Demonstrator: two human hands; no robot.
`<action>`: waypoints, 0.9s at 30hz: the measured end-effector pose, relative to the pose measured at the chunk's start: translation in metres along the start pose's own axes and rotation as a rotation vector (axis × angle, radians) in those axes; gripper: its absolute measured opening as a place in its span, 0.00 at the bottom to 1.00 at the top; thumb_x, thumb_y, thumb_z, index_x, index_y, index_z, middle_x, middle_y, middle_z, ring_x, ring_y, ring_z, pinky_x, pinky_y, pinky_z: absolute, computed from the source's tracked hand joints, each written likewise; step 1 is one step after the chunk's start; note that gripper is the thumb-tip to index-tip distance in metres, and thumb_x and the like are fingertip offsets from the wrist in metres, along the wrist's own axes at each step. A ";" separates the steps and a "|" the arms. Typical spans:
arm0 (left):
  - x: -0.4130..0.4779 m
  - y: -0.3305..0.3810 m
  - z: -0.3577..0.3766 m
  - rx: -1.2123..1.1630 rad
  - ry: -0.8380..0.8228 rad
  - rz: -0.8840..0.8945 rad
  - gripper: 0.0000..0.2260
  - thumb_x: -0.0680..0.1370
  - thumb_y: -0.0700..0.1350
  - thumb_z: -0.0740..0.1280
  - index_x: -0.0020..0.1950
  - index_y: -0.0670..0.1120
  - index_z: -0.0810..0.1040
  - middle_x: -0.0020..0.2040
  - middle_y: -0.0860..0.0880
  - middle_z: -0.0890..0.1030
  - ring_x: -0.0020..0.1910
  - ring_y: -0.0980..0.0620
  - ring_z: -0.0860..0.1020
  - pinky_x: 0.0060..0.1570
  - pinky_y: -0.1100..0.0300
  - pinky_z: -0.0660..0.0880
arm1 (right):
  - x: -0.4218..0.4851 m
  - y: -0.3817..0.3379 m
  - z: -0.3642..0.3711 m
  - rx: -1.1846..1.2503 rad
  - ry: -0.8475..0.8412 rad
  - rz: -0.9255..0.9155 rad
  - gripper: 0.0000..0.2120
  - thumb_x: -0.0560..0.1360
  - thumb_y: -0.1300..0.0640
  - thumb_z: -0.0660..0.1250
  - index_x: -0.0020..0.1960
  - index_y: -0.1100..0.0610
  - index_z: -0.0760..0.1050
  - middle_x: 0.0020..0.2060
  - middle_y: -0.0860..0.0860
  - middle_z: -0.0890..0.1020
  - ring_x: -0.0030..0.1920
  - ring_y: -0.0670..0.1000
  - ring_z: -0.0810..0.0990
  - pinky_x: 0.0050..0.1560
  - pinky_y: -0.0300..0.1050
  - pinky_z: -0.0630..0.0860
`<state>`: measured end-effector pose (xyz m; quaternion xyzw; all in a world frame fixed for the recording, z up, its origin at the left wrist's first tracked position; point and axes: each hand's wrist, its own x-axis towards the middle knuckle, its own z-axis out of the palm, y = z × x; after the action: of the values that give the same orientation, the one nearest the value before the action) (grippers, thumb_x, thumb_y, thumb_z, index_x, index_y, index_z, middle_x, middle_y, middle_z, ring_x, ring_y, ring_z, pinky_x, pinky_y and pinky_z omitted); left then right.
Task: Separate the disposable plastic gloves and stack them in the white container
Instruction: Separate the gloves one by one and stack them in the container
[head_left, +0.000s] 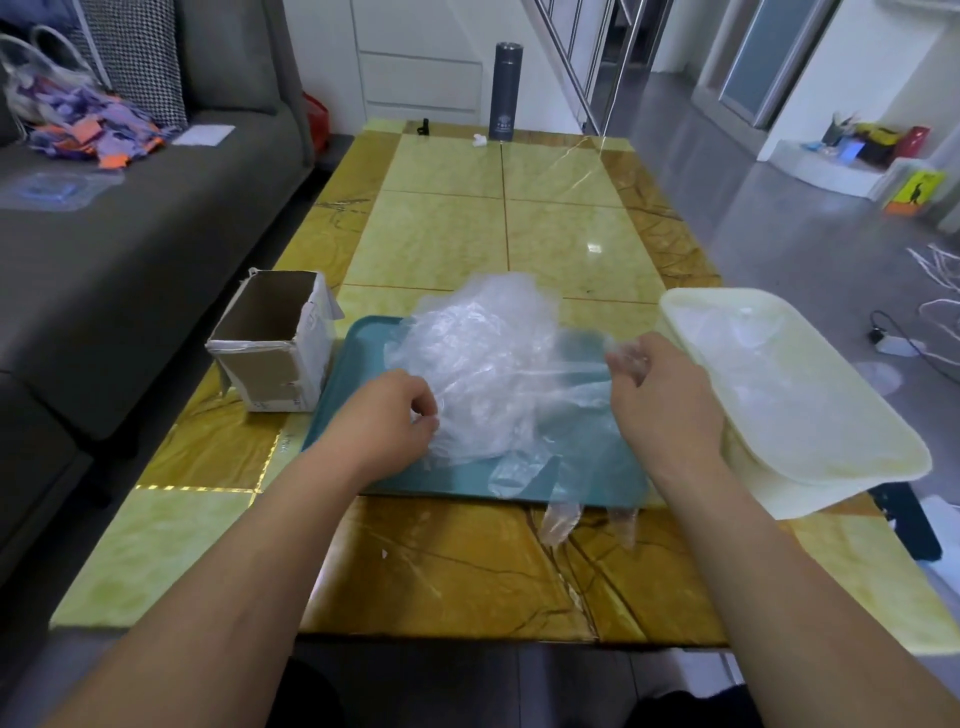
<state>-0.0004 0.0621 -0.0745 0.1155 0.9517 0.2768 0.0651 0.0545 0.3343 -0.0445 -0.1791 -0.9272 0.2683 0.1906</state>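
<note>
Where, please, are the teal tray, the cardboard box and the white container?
teal tray (359, 349): head view, bare far-left corner.
cardboard box (265, 376): head view, near side wall.
white container (779, 488): head view, near outer wall.

The tray (592, 467) was teal. On it the gloves (478, 353) were clear; right of it the container (810, 415) was creamy white; left of it the box (270, 338) was brown; under it the table (441, 244) was marbled yellow-green.
</note>
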 end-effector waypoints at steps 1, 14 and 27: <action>-0.003 0.001 -0.008 -0.056 0.058 -0.013 0.03 0.79 0.48 0.72 0.45 0.54 0.81 0.48 0.57 0.79 0.44 0.54 0.80 0.46 0.56 0.77 | 0.000 0.000 -0.001 -0.020 0.009 -0.010 0.07 0.83 0.50 0.64 0.48 0.51 0.72 0.43 0.51 0.81 0.42 0.56 0.75 0.41 0.48 0.67; -0.028 0.029 -0.049 -0.985 0.058 0.131 0.17 0.73 0.34 0.78 0.60 0.43 0.83 0.53 0.45 0.88 0.55 0.46 0.86 0.57 0.55 0.82 | -0.007 -0.002 0.007 0.104 -0.015 0.061 0.10 0.82 0.47 0.64 0.46 0.51 0.76 0.38 0.43 0.78 0.40 0.45 0.75 0.36 0.43 0.66; -0.036 0.051 -0.058 -1.129 -0.116 0.139 0.07 0.76 0.40 0.73 0.50 0.38 0.82 0.39 0.41 0.84 0.32 0.50 0.80 0.31 0.61 0.76 | -0.005 -0.019 0.001 0.393 -0.107 0.064 0.08 0.81 0.49 0.70 0.46 0.52 0.81 0.38 0.48 0.86 0.41 0.47 0.84 0.43 0.45 0.80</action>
<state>0.0331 0.0649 0.0040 0.1403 0.6412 0.7393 0.1503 0.0536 0.3167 -0.0361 -0.1532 -0.8597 0.4590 0.1635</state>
